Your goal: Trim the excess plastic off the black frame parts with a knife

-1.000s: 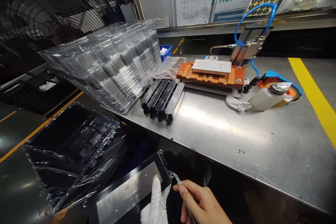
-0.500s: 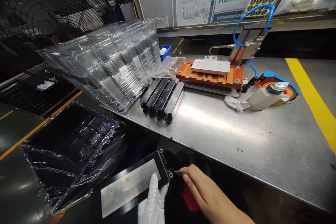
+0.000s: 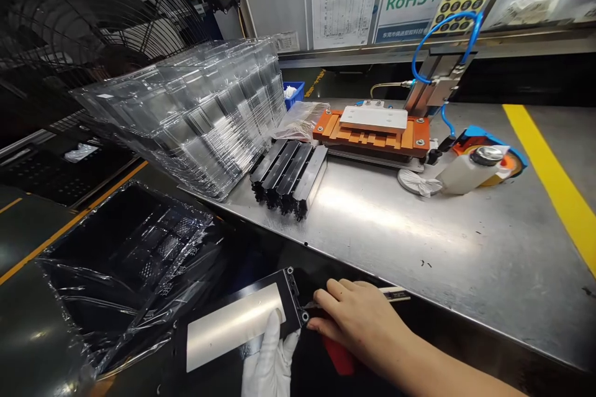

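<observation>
My left hand (image 3: 267,356), in a white glove, grips a black rectangular plastic panel (image 3: 235,325) with a shiny silver plate set in its face. The thumb lies over the silver, and the other fingers are mostly hidden underneath. My bare right hand (image 3: 358,316) is closed around a slim knife-like tool (image 3: 395,293), whose cream handle with dark lettering sticks out behind the knuckles. Its tip is largely covered by my fingers, close to the ringed hole at the panel's right corner. Whether the tip touches the panel I cannot tell.
Several black plastic parts (image 3: 291,173) lie side by side on the metal table (image 3: 372,229). Behind them stand stacked clear trays (image 3: 200,111), an orange fixture (image 3: 372,133), a white bottle (image 3: 470,170) and a tape dispenser (image 3: 512,161). Film-wrapped dark material (image 3: 135,273) sits lower left.
My right hand has turned over and moved up against the panel's corner, bringing the tool's handle into view. The panel has shifted slightly right and tilted, so its silver plate looks brighter.
</observation>
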`<state>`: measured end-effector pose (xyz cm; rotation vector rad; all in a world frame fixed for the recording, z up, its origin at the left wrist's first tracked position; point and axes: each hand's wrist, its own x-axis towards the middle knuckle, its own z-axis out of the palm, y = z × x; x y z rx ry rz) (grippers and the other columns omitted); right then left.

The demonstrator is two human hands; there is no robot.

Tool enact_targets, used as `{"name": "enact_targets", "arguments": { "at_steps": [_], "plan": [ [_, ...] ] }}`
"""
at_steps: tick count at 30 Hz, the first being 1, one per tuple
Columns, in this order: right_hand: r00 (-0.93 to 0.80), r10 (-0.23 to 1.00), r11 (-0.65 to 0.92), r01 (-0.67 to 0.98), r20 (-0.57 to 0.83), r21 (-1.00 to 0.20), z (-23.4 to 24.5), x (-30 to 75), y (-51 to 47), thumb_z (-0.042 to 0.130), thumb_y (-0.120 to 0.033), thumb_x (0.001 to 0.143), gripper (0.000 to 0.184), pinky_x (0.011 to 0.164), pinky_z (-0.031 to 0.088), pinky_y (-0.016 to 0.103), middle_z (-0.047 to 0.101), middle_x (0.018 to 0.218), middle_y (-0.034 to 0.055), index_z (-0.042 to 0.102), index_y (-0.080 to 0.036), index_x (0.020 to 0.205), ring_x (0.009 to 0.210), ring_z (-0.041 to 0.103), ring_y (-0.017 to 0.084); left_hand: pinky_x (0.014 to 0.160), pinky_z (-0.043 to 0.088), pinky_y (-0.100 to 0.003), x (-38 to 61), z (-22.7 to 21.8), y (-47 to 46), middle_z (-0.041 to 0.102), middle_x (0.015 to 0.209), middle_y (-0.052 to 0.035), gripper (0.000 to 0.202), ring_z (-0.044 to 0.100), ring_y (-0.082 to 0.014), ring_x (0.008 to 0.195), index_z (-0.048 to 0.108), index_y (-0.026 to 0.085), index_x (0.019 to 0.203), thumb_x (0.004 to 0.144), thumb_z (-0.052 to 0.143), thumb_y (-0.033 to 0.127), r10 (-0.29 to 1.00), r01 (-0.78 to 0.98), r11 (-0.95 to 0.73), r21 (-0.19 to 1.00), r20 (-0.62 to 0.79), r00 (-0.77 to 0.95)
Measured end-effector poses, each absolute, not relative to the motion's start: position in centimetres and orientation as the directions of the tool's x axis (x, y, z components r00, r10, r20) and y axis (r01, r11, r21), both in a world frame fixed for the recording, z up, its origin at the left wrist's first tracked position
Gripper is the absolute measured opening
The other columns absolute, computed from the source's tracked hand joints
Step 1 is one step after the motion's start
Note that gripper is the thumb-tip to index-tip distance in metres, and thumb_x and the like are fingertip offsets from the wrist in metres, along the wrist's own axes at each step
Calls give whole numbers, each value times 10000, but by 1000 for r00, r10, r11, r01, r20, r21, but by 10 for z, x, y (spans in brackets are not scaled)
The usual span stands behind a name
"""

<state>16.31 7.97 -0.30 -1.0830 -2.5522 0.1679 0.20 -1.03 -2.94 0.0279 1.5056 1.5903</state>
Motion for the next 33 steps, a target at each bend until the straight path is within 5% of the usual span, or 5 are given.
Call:
{"name": "enact_targets", "arguments": {
  "at_steps": [5, 14, 20, 28, 33],
  "plan": [
    [-642, 688, 720, 661, 338, -212, -5, 162, 82, 880, -479, 660, 392, 468, 278, 333, 645, 625, -44, 589, -224, 723, 504, 603, 161, 705, 632, -171, 10, -17, -1, 785, 1080, -40, 324, 756, -171, 904, 755, 176, 921, 777, 610, -77, 560, -658, 147, 738, -611, -560],
    [-665, 640, 757, 633, 386, -164, -9, 163, 80, 879, -416, 684, 365, 467, 266, 334, 624, 600, -62, 566, -229, 690, 481, 565, 143, 895, 617, -258, 3, -33, -13, 731, 1229, -43, 336, 716, -237, 1061, 768, 213, 955, 673, 789, 32, 651, -607, 155, 779, -543, -530],
    [-654, 634, 755, 637, 413, -152, -10, 164, 82, 879, -461, 668, 391, 472, 277, 336, 616, 605, -62, 568, -227, 706, 490, 554, 143, 816, 641, -248, 6, -32, -12, 775, 1112, -62, 300, 743, -232, 979, 775, 211, 961, 677, 818, 124, 674, -575, 156, 803, -512, -532],
    [-741, 575, 812, 570, 346, -128, -14, 168, 86, 685, -500, 874, 342, 494, 270, 332, 624, 618, -39, 554, -224, 719, 509, 554, 144, 734, 659, -252, 10, 3, 3, 797, 933, -64, 157, 763, -219, 875, 741, 171, 930, 776, 756, 141, 650, -669, 235, 705, -626, -431],
    [-778, 517, 852, 507, 356, -130, -14, 174, 90, 572, -528, 941, 382, 506, 273, 331, 610, 616, -34, 545, -224, 712, 518, 524, 140, 716, 670, -286, 7, 14, 11, 781, 1012, -130, 174, 756, -262, 925, 705, 101, 1003, 836, 665, 80, 623, -642, 350, 683, -681, -385]
  ]
}}
